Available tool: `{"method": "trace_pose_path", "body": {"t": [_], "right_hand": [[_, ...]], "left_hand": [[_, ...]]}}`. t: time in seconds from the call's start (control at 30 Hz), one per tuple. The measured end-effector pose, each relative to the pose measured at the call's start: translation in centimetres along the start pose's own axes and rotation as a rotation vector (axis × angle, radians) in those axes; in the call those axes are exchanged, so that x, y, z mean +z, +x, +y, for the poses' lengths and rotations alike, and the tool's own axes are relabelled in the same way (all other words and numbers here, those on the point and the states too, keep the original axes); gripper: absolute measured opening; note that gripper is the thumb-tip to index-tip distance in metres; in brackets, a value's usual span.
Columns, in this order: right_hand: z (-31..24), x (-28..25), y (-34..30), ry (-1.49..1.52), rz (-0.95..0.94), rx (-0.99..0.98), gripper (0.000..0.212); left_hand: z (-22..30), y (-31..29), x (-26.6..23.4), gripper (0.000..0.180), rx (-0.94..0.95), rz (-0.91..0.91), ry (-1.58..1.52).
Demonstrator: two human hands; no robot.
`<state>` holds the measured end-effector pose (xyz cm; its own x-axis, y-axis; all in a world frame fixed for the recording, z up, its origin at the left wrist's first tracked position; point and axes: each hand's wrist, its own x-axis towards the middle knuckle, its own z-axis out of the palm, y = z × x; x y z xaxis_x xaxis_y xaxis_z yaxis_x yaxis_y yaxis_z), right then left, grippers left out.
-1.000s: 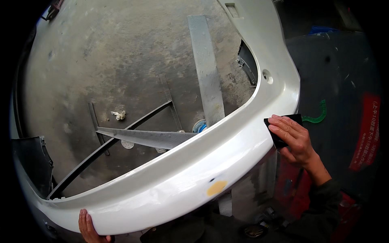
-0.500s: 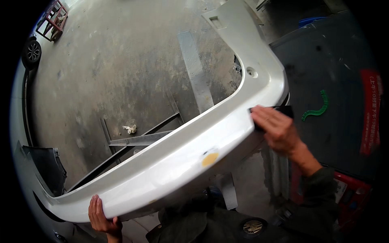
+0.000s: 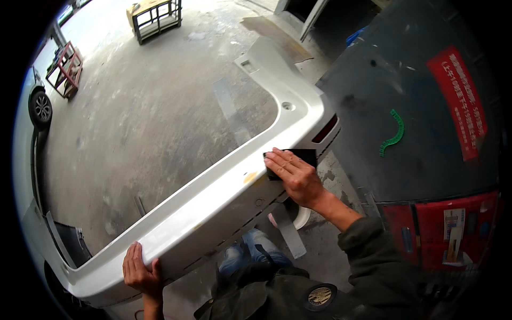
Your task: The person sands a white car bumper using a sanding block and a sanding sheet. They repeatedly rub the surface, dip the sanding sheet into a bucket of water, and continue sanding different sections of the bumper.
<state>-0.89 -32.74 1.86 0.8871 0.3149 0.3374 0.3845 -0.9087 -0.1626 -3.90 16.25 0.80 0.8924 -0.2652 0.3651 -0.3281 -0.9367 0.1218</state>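
- Two hands rest on a long white car bumper [image 3: 213,208] that runs from the lower left of the head view up to the upper right, where it bends sharply away toward a grey end piece.
- The right hand [image 3: 296,176] lies flat with fingers stretched out, pressing a black sanding block [image 3: 304,157] against the bumper's upper face near the bend; the block shows only past the fingertips and knuckles.
- Just left of that hand a small yellowish patch [image 3: 249,177] marks the white paint.
- The left hand [image 3: 140,269] grips the bumper's lower edge near its left end, fingers curled over the rim and thumb on the face.
- A dark green jacket sleeve [image 3: 373,256] covers the right forearm, and blue jeans [image 3: 250,256] show below the bumper.
- Beyond the bumper lies a grey concrete floor [image 3: 149,106].
- A red metal rack [image 3: 66,69] and a dark frame cart [image 3: 157,18] stand far off at the upper left.
- At the left rim a car wheel [image 3: 40,108] is visible.
- To the right stands a large dark panel [image 3: 416,106] carrying a red sticker [image 3: 461,101] and a small green curved piece [image 3: 394,133].
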Motion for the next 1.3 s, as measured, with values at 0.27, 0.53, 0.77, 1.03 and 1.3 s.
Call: {"method": "trace_pose_path", "body": {"t": [0.27,0.53,0.77,1.03,1.3], "right_hand": [[3.2,2.2,-3.4,-0.066,0.234,0.24,0.05],[2.3,2.9,-7.2,0.009,0.187,0.102,0.059],[-1.0,5.1,-7.6,0.196,0.286,0.164,0.056],[5.7,5.3,-10.6,0.154,0.347,0.352,0.055],[4.9,4.8,-8.4,0.18,0.292,0.084,0.054]], "left_hand": [[0.1,-0.1,1.3,0.064,0.024,0.053,-0.001],[4.1,3.1,2.0,0.06,0.118,-0.092,-0.079],[21.8,14.2,4.3,0.051,0.254,-0.332,-0.153],[23.9,14.3,6.2,0.05,0.209,-0.313,-0.06],[23.4,13.9,6.3,0.049,0.225,-0.274,-0.072]]}}
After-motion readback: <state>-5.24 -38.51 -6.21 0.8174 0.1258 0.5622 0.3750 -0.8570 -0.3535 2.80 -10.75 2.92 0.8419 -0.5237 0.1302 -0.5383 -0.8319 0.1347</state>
